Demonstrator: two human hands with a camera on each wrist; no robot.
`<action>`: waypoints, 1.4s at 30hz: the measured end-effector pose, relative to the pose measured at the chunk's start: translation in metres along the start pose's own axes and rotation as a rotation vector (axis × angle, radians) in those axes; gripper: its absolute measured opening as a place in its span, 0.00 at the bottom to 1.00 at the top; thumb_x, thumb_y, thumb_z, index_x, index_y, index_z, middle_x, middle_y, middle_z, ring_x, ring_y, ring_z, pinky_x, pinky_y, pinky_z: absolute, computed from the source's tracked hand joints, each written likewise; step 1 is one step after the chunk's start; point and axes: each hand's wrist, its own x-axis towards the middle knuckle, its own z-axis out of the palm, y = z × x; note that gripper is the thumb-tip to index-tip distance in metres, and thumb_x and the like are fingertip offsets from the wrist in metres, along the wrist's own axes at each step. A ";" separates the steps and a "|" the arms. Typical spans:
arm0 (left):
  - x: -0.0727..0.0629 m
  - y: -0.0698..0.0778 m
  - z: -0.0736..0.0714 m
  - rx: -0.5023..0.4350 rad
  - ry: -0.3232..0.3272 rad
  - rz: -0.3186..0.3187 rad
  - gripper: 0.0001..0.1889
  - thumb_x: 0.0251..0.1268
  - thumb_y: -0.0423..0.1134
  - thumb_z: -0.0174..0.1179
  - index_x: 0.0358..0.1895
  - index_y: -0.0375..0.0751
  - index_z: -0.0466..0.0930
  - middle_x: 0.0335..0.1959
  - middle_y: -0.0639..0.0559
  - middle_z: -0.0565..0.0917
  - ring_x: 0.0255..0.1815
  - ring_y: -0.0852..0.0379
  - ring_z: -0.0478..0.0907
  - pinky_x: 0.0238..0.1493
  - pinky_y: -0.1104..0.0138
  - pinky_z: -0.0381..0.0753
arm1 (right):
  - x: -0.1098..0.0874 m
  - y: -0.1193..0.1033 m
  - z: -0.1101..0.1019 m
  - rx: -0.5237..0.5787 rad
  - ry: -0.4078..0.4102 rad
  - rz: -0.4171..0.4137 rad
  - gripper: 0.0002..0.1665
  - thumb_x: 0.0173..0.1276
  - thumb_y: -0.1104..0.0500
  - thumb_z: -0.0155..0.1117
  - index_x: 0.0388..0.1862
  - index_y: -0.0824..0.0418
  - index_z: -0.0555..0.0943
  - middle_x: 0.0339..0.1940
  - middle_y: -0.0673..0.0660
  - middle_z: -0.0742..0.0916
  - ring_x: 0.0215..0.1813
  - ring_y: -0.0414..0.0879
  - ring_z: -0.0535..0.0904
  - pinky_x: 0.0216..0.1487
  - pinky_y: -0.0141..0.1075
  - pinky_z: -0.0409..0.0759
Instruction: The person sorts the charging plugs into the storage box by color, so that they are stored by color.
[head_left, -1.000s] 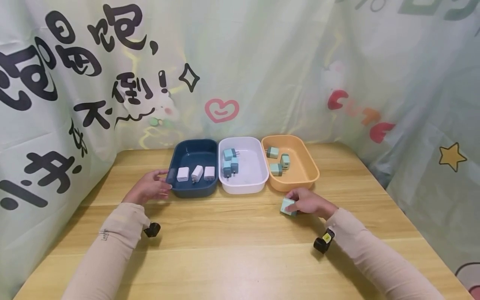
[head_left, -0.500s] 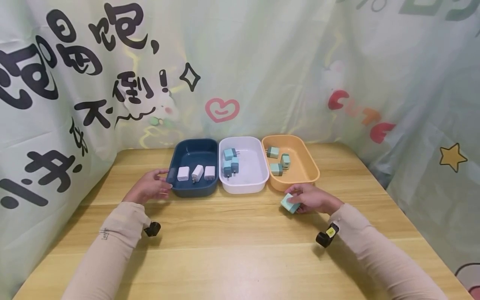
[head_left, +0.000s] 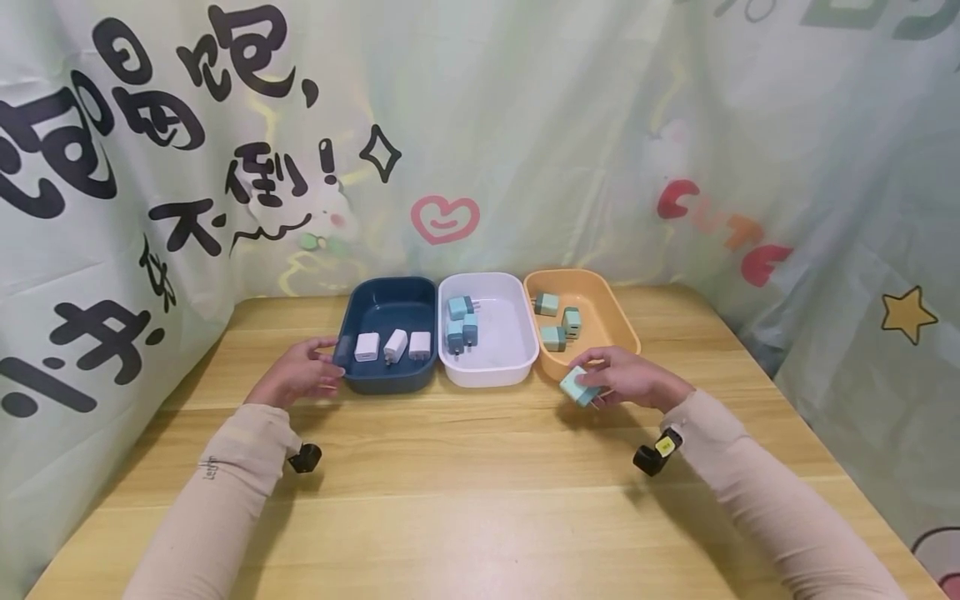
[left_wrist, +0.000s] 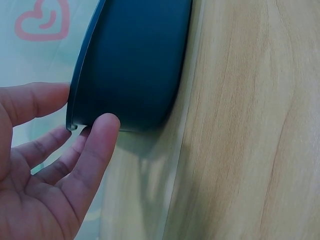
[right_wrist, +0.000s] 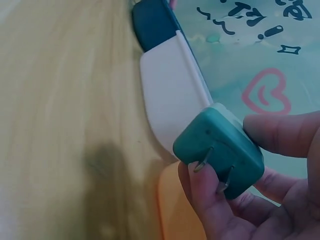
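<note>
My right hand point(head_left: 622, 377) pinches a pale-green and teal plug-in charger point(head_left: 580, 387) between thumb and fingers, in front of the orange bin point(head_left: 628, 337). In the right wrist view the charger's teal face point(right_wrist: 220, 150) shows two metal prongs, with a fingertip against one of them. The charger overlaps the bin's front wall in the head view. My left hand point(head_left: 300, 372) stays at the left end of the navy bin point(head_left: 386, 386), its fingers relaxed. In the left wrist view fingertips point(left_wrist: 60, 95) lie right at that bin's rim, and another finger overlaps its side.
The white bin point(head_left: 487, 377) stands between the navy and orange ones. White chargers point(head_left: 367, 347) lie in the navy bin, blue ones point(head_left: 455, 335) in the white bin, green ones point(head_left: 552, 338) in the orange bin. A printed curtain point(head_left: 562, 167) hangs behind the wooden table point(head_left: 450, 483).
My right hand has lifted the charger and carried it away from me toward the orange bin, tilting it so its prongs show. The left hand has stayed in place.
</note>
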 end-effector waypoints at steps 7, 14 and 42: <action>0.001 0.001 0.000 0.007 0.000 0.010 0.39 0.66 0.25 0.55 0.77 0.36 0.46 0.63 0.30 0.62 0.48 0.41 0.75 0.50 0.53 0.81 | 0.004 -0.010 -0.009 0.027 0.010 -0.018 0.28 0.71 0.64 0.57 0.65 0.75 0.63 0.40 0.62 0.82 0.37 0.48 0.80 0.37 0.36 0.82; 0.002 0.000 0.000 0.009 -0.002 0.016 0.39 0.66 0.25 0.55 0.76 0.35 0.46 0.63 0.30 0.62 0.46 0.42 0.76 0.50 0.53 0.82 | 0.013 -0.020 -0.018 0.047 0.038 -0.011 0.25 0.71 0.64 0.57 0.62 0.74 0.64 0.38 0.60 0.81 0.34 0.46 0.80 0.35 0.34 0.82; -0.001 -0.001 0.001 0.005 0.002 0.016 0.39 0.65 0.24 0.56 0.76 0.35 0.47 0.64 0.28 0.61 0.45 0.42 0.76 0.48 0.54 0.82 | 0.068 -0.022 -0.069 0.057 -0.013 0.121 0.30 0.74 0.65 0.52 0.69 0.74 0.58 0.35 0.58 0.81 0.33 0.46 0.80 0.38 0.35 0.82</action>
